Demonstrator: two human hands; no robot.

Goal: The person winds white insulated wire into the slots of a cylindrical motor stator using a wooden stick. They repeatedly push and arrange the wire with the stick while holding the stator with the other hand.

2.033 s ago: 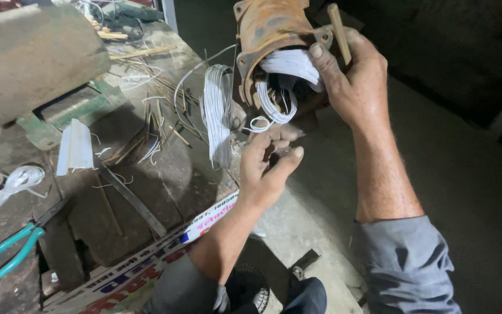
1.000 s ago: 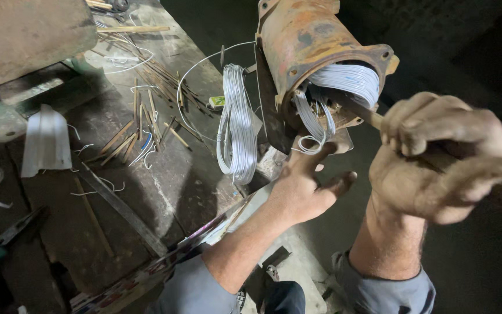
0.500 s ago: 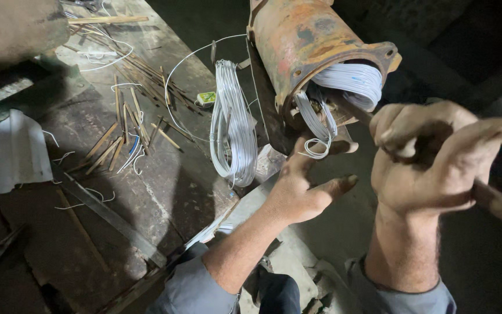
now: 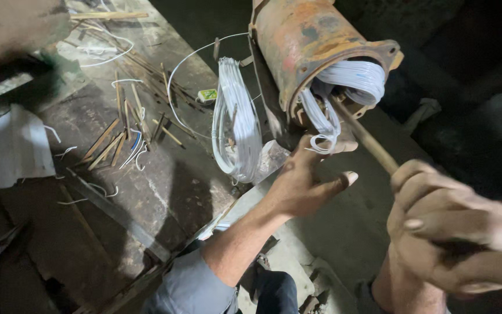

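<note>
Right hand (image 4: 443, 232), fingers wrapped tight, grips a wooden rod (image 4: 367, 139) whose tip runs toward 11 o'clock into white windings (image 4: 352, 78) inside the rusty motor housing (image 4: 303, 40). Left hand (image 4: 303, 183), fingers loosely spread, braces the housing's lower rim. A wire coil (image 4: 236, 119) hangs at the housing's 9 o'clock.

The right hand (image 4: 448, 238) grips a wooden rod (image 4: 367, 139) poking into the rusty housing's (image 4: 309, 40) white windings (image 4: 350, 78).
</note>
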